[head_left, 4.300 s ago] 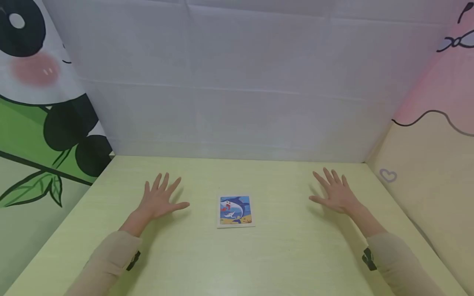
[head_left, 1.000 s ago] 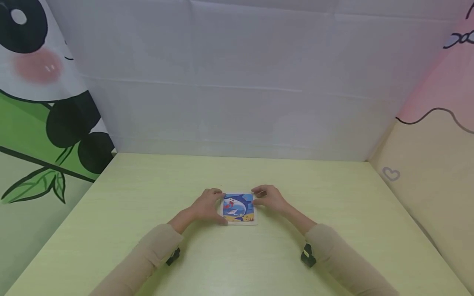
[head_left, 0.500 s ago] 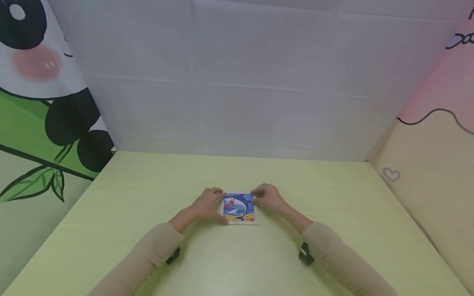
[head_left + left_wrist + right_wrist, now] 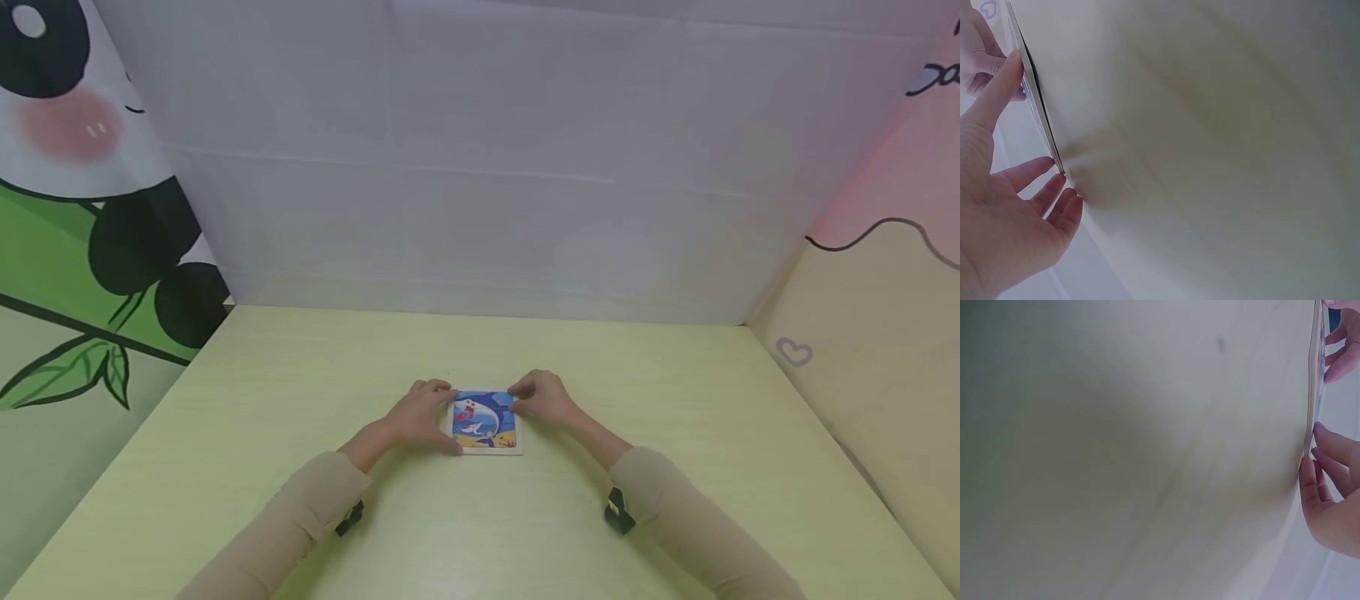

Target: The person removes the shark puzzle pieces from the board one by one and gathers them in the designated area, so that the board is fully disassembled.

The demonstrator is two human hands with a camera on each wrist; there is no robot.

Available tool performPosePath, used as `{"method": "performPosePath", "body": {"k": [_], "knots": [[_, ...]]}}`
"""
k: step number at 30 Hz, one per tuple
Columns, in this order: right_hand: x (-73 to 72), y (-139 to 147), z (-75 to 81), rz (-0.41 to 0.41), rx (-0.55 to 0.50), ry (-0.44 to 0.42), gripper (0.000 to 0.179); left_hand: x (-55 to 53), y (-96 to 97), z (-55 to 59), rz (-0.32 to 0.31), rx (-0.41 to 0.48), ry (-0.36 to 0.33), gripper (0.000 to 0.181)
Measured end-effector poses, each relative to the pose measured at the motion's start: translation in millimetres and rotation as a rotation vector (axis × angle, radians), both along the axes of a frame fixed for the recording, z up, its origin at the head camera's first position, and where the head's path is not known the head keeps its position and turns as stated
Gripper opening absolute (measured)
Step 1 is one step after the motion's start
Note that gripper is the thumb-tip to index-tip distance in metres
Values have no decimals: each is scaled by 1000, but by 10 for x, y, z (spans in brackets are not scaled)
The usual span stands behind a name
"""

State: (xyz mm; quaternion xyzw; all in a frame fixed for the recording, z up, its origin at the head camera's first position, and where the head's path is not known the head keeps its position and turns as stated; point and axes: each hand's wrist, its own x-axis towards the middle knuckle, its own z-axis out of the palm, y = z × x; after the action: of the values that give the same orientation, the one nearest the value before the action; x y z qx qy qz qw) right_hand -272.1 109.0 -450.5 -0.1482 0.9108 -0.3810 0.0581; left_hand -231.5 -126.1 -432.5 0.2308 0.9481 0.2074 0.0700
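A small square picture board (image 4: 483, 421) with a white border lies in the middle of the table; it shows a blue dolphin over a yellow seabed. My left hand (image 4: 420, 419) holds its left side, the thumb at the near edge and the fingers by the far left corner. At the far right corner, my right hand (image 4: 547, 400) pinches the board with thumb and fingertips. Seen edge-on in the left wrist view, the board (image 4: 1038, 103) is thin, with the left thumb and fingertips on its rim. In the right wrist view, the right hand's fingertips (image 4: 1307, 465) meet the edge.
The pale yellow table (image 4: 480, 533) ends at a whitish back sheet (image 4: 480, 167). A panda-patterned panel (image 4: 75, 208) stands on the left, a pink and cream one (image 4: 885, 333) on the right. Dark devices sit under both sleeves (image 4: 315, 492).
Some seconds ago both hands were spread wide on either side of the board; they have since come in and taken hold of it. Over the last second hands and board have hardly moved.
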Motion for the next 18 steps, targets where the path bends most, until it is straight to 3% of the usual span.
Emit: {"method": "performPosePath", "body": {"k": [18], "knots": [[-21, 2, 26, 6, 45, 42, 22, -21, -28, -32, -14, -11, 8, 91]]}}
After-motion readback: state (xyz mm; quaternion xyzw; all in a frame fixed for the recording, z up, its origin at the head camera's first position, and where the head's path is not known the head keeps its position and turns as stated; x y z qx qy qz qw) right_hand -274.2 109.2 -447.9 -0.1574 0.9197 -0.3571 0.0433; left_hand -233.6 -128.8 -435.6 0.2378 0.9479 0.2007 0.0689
